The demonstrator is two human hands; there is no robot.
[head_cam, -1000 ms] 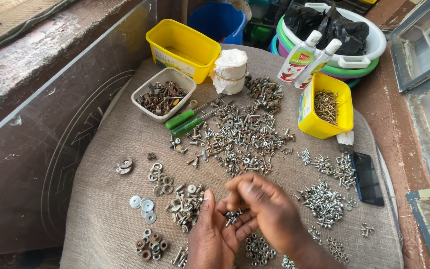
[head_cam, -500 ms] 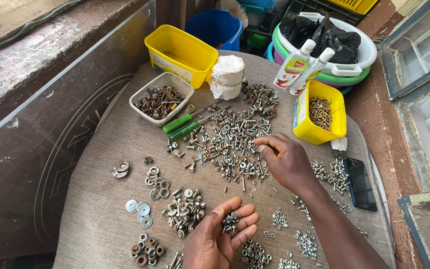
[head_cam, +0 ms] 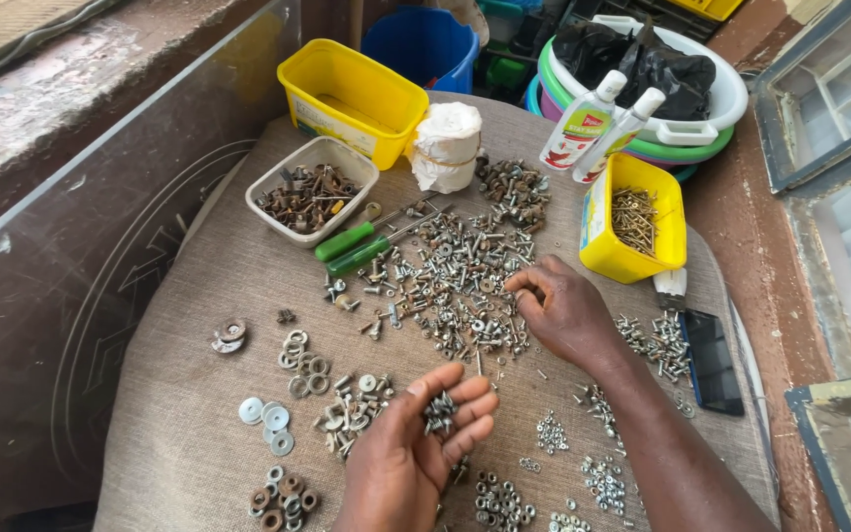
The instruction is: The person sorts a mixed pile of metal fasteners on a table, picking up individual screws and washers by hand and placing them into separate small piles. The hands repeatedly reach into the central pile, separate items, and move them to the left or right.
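Left hand (head_cam: 416, 458) cups a cluster of small bolts (head_cam: 438, 413), axes mixed, grip open; right hand (head_cam: 561, 310) pinches at the bolt pile (head_cam: 455, 281), whether gripping anything unclear.

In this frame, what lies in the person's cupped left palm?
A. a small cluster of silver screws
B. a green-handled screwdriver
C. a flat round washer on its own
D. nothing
A: the left hand is turned palm up with a small cluster of silver screws resting on its fingers, while the right hand reaches into the big pile of screws on the table.
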